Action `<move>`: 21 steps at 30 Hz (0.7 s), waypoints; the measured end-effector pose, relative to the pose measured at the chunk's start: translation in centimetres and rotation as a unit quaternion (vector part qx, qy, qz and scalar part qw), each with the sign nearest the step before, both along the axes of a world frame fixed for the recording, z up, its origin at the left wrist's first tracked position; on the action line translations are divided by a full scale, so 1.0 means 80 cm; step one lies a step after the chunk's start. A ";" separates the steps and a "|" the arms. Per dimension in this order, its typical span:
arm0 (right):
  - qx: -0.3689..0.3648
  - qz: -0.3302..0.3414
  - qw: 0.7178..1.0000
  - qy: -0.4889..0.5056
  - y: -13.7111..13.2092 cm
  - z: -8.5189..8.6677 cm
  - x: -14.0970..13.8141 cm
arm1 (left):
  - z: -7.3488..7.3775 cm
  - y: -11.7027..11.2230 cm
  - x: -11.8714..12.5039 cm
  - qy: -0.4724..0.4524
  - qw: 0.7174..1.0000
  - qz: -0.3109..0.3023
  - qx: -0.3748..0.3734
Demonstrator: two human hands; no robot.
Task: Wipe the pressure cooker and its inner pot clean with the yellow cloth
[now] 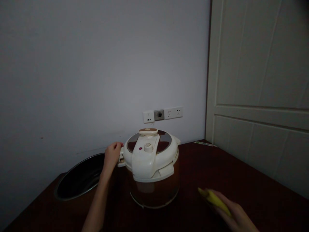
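Note:
A cream and brown pressure cooker (153, 167) stands on a dark red table (253, 190), its lid closed. My left hand (112, 156) rests against the cooker's left side handle, fingers curled round it. My right hand (235, 214) lies low at the right near the table's front, closed on a yellow cloth (213, 198) pressed to the tabletop.
A dark metal inner pot (80, 177) lies tilted behind my left arm, against the wall. Wall sockets (163, 114) sit above the cooker. A cream panelled door (260, 90) borders the table on the right.

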State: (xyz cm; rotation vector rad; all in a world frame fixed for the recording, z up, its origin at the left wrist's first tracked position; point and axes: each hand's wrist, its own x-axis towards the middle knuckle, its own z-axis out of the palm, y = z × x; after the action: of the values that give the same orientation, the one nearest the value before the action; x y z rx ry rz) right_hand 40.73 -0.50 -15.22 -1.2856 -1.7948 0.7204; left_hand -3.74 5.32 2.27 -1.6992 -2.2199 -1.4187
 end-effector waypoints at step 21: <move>0.045 0.191 0.979 -0.050 0.259 0.251 -0.208 | -0.025 0.007 0.003 -0.207 0.971 -0.013 0.121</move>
State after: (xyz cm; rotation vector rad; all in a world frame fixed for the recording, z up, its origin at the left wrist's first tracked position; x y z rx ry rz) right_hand 24.12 20.26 4.82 -0.9407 -2.1620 0.7804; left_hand -3.50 5.91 0.24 -1.4643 -2.0791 -2.1152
